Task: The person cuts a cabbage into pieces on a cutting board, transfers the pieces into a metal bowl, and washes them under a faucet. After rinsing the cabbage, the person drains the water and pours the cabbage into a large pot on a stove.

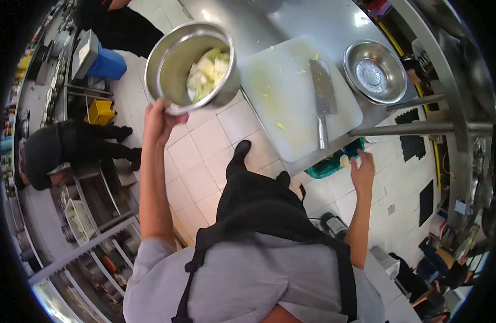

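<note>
My left hand (pixel 160 123) grips the rim of a deep steel pot (pixel 167 64), which is tilted so its inside shows. Pale green and cream cut vegetable pieces (pixel 209 74) lie in the bottom of it. To the right, a white cutting board (pixel 280 107) rests on the steel counter with small scraps scattered over it. A cleaver (pixel 322 91) lies flat on that board, its handle pointing toward me. My right hand (pixel 363 168) hangs beyond the board's near right corner, fingers apart and holding nothing, close to a green bag (pixel 328 166) below the counter edge.
A steel colander (pixel 373 72) stands on the counter right of the board, near a metal shelf post (pixel 414 129). At left, one co-worker (pixel 70 148) bends over shelving and another (pixel 118 27) stands near a blue bin (pixel 109 62). Tiled floor (pixel 205 145) lies below.
</note>
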The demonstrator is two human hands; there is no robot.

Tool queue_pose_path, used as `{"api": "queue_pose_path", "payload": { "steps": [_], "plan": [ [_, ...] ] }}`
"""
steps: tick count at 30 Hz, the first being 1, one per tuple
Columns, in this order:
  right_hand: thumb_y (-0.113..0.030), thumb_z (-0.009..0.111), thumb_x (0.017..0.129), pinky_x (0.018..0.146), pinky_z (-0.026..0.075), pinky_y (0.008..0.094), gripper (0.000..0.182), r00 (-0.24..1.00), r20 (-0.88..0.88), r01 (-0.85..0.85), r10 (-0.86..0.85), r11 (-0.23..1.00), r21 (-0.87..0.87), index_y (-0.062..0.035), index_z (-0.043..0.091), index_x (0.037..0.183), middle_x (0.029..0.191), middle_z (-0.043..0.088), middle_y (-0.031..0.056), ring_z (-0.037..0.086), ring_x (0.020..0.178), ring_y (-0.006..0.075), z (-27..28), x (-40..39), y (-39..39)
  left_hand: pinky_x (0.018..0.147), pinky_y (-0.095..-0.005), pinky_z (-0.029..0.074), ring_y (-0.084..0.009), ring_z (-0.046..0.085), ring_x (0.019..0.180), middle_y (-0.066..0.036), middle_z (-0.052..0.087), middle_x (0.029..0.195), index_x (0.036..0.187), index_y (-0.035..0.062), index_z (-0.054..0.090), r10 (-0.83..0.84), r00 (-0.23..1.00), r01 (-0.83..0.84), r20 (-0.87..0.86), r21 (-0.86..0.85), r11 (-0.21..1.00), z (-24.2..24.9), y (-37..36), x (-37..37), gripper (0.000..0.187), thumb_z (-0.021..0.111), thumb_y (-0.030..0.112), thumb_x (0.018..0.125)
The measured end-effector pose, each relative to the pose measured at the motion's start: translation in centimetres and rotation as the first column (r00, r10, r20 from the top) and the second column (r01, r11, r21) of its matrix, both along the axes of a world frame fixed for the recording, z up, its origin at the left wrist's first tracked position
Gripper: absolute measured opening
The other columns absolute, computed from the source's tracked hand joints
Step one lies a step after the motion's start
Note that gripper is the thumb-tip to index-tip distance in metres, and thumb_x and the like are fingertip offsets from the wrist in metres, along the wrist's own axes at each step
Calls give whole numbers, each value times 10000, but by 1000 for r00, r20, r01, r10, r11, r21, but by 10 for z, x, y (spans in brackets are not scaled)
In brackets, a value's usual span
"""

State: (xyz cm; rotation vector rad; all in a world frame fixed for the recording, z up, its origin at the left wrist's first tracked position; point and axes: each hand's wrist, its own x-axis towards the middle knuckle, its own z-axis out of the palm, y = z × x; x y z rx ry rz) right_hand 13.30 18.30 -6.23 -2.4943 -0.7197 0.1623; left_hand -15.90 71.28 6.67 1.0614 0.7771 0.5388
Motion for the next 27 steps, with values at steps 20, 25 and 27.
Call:
{"api": "queue_pose_path", "payload": {
  "steps": [20, 25, 27],
  "plan": [
    [-70, 549, 962, 682, 491, 317, 467, 732, -430, 635, -528, 757, 151, 18, 497, 1417, 933, 684, 114, 602, 748, 167, 77, -181, 155, 1125, -547, 353, -401, 495, 1335, -241, 579, 1351, 1273, -13, 611, -394, 873, 375, -288, 912, 165, -139, 63, 213, 488, 613, 363, 962],
    [-89, 562, 989, 456, 317, 195, 417, 534, -595, 828, -601, 515, 223, 9, 522, 1393, 707, 506, -46, 423, 525, 17, 85, -249, 136, 1186, -620, 178, -420, 220, 1497, -226, 281, 1604, 1489, 22, 411, -337, 751, 459, -568, 816, -352, -162, 8, 335, 839, 531, 623, 917],
    [-122, 573, 1000, 422, 326, 199, 390, 503, -615, 852, -607, 470, 232, 15, 532, 1363, 674, 496, -36, 433, 481, 27, 87, -273, 127, 1191, -611, 183, -413, 219, 1500, -231, 285, 1602, 1492, 6, 403, -442, 663, 420, -604, 789, -448, -162, -36, 339, 866, 507, 644, 915]
  ]
}}
